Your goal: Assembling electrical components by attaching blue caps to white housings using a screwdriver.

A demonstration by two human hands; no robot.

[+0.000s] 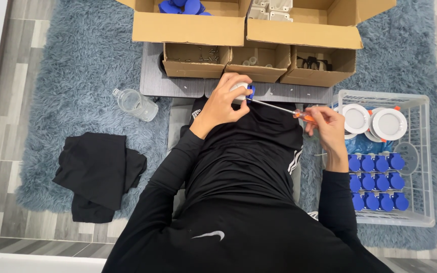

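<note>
While the left hand (222,101) curls tight around a small white fitting (239,87) with a blue part (251,91) at its side, the right hand (324,126) pinches the orange handle of a screwdriver (281,108), fingers closed on it, and the thin shaft runs up and left so its tip meets the blue part. The fitting sits over the person's lap, just in front of a low grey board (178,83) that bears three small open boxes (259,63). By my judgement the step in hand is driving or loosening a screw on the fitting; the next move calls for keeping the tip seated and the shaft in line with the screw while the left hand stops the piece from turning. To the right a white wire basket (426,151) holds round white lamps (389,124) and rows of blue caps (378,182). On the shaggy rug (77,60) lie a clear bottle (136,104), on its side, and a folded black cloth (97,174). Most of the fitting is hidden under the left fingers, so its shape and the screw itself cannot be made out. The two big cartons (299,30) at the top are cut off by the frame, and what lies in the small boxes is too small to tell.
</note>
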